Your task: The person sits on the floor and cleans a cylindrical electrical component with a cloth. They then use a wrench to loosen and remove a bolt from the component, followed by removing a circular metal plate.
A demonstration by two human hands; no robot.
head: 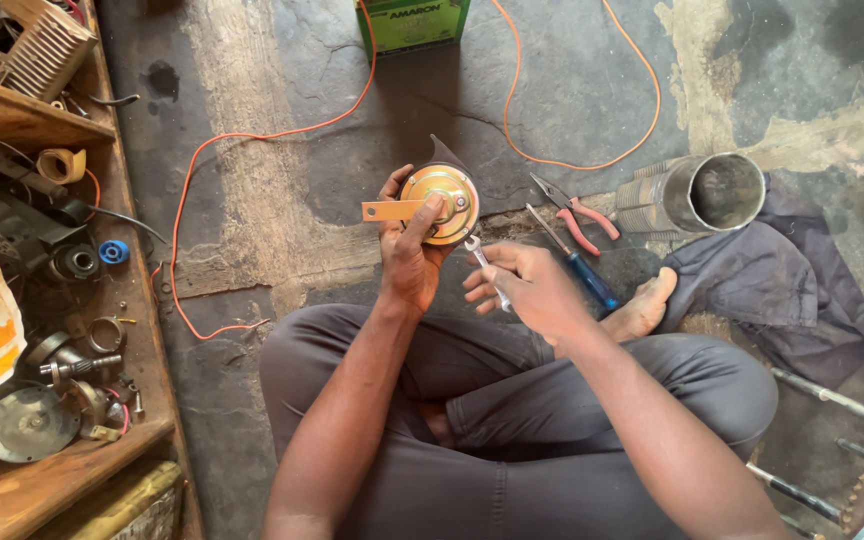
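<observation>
I sit cross-legged on a concrete floor. My left hand (410, 252) grips a round brass-coloured horn (444, 203) with a flat orange bracket (392, 211) sticking out to its left; my thumb lies across its face. My right hand (524, 284) holds a small silver spanner (486, 268), its open jaw just below the horn's lower right edge. Whether the jaw touches the horn I cannot tell.
Red-handled pliers (580, 212) and a blue-handled screwdriver (578, 262) lie on the floor to the right. Beyond them sit a finned metal cylinder (704, 193) and a dark cloth (782, 275). An orange cable (252, 135) loops past a green box (413, 23). A wooden shelf (62, 465) of parts stands left.
</observation>
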